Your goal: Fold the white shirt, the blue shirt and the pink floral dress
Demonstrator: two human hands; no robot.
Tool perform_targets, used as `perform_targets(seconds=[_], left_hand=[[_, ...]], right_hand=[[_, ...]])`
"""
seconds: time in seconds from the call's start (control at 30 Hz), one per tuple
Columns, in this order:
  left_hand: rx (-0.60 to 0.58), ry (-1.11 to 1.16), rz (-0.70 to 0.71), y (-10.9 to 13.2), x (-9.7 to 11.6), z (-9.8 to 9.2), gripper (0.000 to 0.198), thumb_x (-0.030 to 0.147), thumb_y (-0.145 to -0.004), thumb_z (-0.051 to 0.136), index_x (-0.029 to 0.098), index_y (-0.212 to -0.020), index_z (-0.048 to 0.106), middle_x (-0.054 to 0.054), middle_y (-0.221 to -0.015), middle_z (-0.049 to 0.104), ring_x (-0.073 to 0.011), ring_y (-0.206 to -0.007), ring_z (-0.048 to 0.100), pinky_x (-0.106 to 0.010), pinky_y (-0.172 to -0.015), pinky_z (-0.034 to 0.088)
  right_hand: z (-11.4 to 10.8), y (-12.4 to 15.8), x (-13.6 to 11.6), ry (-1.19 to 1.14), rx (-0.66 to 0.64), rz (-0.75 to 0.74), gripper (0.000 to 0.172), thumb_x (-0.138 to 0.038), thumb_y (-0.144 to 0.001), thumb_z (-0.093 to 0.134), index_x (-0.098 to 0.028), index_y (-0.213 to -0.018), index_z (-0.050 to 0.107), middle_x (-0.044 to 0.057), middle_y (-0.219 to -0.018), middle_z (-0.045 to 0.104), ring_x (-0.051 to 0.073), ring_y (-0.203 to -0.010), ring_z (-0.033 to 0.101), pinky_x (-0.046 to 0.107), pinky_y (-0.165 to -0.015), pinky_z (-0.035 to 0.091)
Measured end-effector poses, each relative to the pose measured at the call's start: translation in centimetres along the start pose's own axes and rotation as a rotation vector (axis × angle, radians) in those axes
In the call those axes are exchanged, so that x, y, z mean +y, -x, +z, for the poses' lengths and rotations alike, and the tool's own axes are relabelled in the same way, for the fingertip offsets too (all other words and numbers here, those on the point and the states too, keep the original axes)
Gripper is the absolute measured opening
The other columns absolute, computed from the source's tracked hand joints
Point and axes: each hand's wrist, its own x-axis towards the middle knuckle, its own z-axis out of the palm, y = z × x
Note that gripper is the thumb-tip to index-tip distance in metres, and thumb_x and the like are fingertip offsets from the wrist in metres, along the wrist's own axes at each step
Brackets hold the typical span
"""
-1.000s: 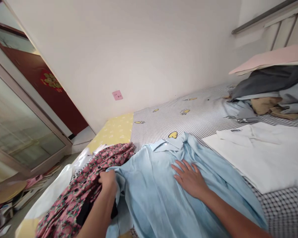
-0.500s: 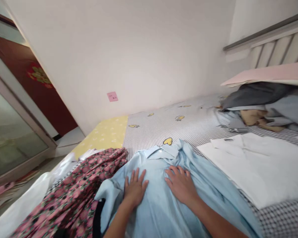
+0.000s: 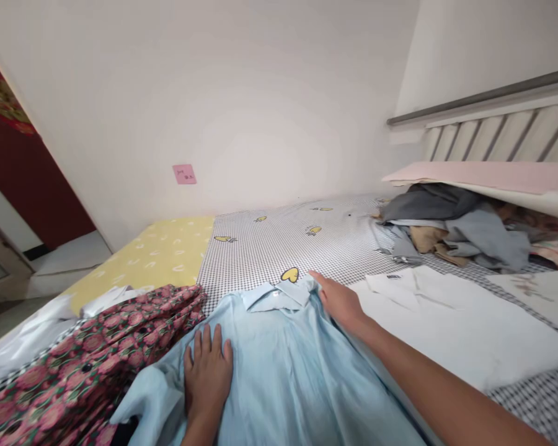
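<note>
A light blue collared shirt (image 3: 279,371) lies spread out in front of me, its collar pointing away. My left hand (image 3: 208,371) rests flat on the shirt's left part, fingers extended and slightly apart. At the right shoulder beside the collar, my right hand (image 3: 341,302) has closed on the shirt's edge; its lower fingers are mostly hidden. The shirt's left sleeve is bunched near my left forearm. A pink floral garment (image 3: 116,347) lies close by on the left, and a white folded shirt (image 3: 446,322) lies on the right.
Everything lies on a checked bedsheet (image 3: 260,254) with a yellow section (image 3: 167,254) at left. A pile of grey and tan clothes (image 3: 469,229) sits at the back right beneath a pink-topped pad (image 3: 488,176). White garments (image 3: 41,331) lie at far left. A wall (image 3: 283,111) rises behind.
My right hand has moved from lying flat on the shirt's chest up to its right shoulder and closed there. My left hand stays flat, shifted toward the left side. The view has turned right.
</note>
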Motion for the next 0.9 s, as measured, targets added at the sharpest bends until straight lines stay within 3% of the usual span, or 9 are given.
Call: perform_targets(seconds=[0.13,0.2,0.27,0.37,0.47,0.57,0.73,0.83,0.9], left_hand=[[0.065,0.044,-0.006,0.0,-0.3,1.1,0.051,0.031,-0.103,0.036,0.019,-0.148,0.056,-0.012,-0.159,0.051,-0.0320,-0.149,0.046,-0.053,-0.121,0.035],[0.099,0.060,-0.004,0.1,-0.3,1.5,0.051,0.030,-0.102,0.036,0.019,-0.146,0.059,-0.012,-0.158,0.054,-0.0321,-0.148,0.048,-0.053,-0.121,0.035],[0.124,0.077,-0.008,0.2,-0.4,1.8,0.050,0.030,-0.102,0.036,0.019,-0.144,0.061,-0.012,-0.156,0.056,-0.0322,-0.147,0.048,-0.053,-0.121,0.035],[0.136,0.107,-0.023,0.2,-0.3,2.1,0.050,0.029,-0.101,0.038,0.019,-0.143,0.062,-0.013,-0.155,0.057,-0.0321,-0.146,0.049,-0.053,-0.119,0.037],[0.132,0.129,-0.022,0.3,-0.3,2.2,0.050,0.029,-0.101,0.038,0.019,-0.143,0.062,-0.013,-0.155,0.058,-0.0326,-0.145,0.050,-0.054,-0.118,0.038],[0.129,0.133,-0.026,0.3,-0.2,2.1,0.050,0.029,-0.100,0.038,0.019,-0.143,0.062,-0.013,-0.155,0.057,-0.0328,-0.146,0.049,-0.055,-0.119,0.038],[0.115,0.161,-0.039,0.4,0.0,1.6,0.050,0.027,-0.100,0.039,0.020,-0.143,0.062,-0.012,-0.156,0.055,-0.0322,-0.147,0.049,-0.055,-0.120,0.037],[0.105,0.189,-0.053,0.4,0.1,1.5,0.049,0.027,-0.100,0.040,0.021,-0.143,0.062,-0.012,-0.157,0.054,-0.0316,-0.147,0.048,-0.054,-0.120,0.037],[0.096,0.215,-0.062,0.4,0.1,1.3,0.049,0.026,-0.100,0.041,0.020,-0.143,0.062,-0.012,-0.158,0.054,-0.0314,-0.148,0.047,-0.054,-0.121,0.037]], right_hand=[[0.1,-3.3,-0.7,-0.100,-0.170,0.039,0.058,-0.010,-0.081,0.065,-0.033,-0.134,0.068,0.001,-0.083,0.076,0.022,-0.087,0.073,0.028,-0.076,0.045],[0.6,-4.8,-1.7,-0.238,-0.220,0.057,0.026,-0.022,-0.086,0.067,-0.027,-0.109,0.076,-0.001,-0.065,0.070,0.019,-0.073,0.072,0.026,-0.071,0.046],[0.8,-6.8,-2.9,-0.316,-0.196,0.099,0.026,-0.035,-0.098,0.053,-0.022,-0.106,0.074,0.000,-0.064,0.069,0.017,-0.067,0.071,0.025,-0.066,0.048],[0.5,-9.7,-4.3,-0.395,-0.097,0.195,0.043,-0.038,-0.105,0.036,-0.018,-0.136,0.059,0.009,-0.098,0.078,0.017,-0.085,0.075,0.026,-0.073,0.054],[0.5,-10.2,-5.6,-0.374,0.019,0.277,0.059,-0.034,-0.100,0.049,-0.021,-0.156,0.039,0.019,-0.147,0.059,0.026,-0.126,0.065,0.042,-0.098,0.053],[2.0,-6.8,-6.9,-0.246,0.112,0.195,0.063,-0.025,-0.095,0.056,-0.026,-0.157,0.041,0.016,-0.171,0.027,0.032,-0.153,0.035,0.058,-0.121,0.030],[6.4,3.2,-5.5,0.057,-0.076,-0.307,0.050,-0.039,-0.099,0.053,-0.043,-0.149,0.054,-0.002,-0.175,0.021,0.033,-0.161,0.015,0.064,-0.126,0.014],[8.3,6.7,-2.2,0.139,-0.252,-0.196,0.052,-0.051,-0.104,0.039,-0.046,-0.156,0.046,-0.004,-0.173,0.028,0.032,-0.160,0.020,0.065,-0.124,0.024],[9.2,7.5,-0.4,0.180,-0.211,-0.073,0.058,-0.053,-0.105,0.034,-0.041,-0.161,0.038,-0.002,-0.174,0.023,0.031,-0.160,0.019,0.061,-0.120,0.035]])
